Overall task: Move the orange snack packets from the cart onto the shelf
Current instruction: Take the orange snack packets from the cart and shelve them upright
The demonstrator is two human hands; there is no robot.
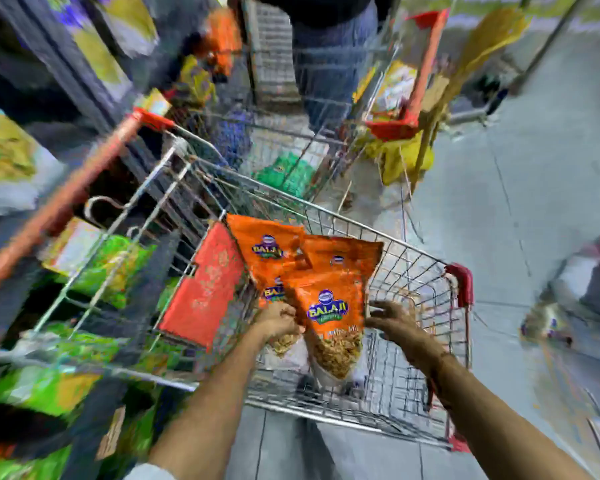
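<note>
In the cart [413, 271], the left hand [279, 320] pinches the front orange packet [329, 306], right hand [392, 318] spread beside it; probably light, crinkly, slippery, best held by both side edges.

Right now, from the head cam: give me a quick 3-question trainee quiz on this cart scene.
1. True or false: both hands are at the front orange packet.
2. The packets stand in: A) the wire cart B) a shelf C) the floor.
3. Which side of the cart is the shelf on?

Key: 1 true, left hand and right hand flank it; 2 A; 3 the person's left.
</note>
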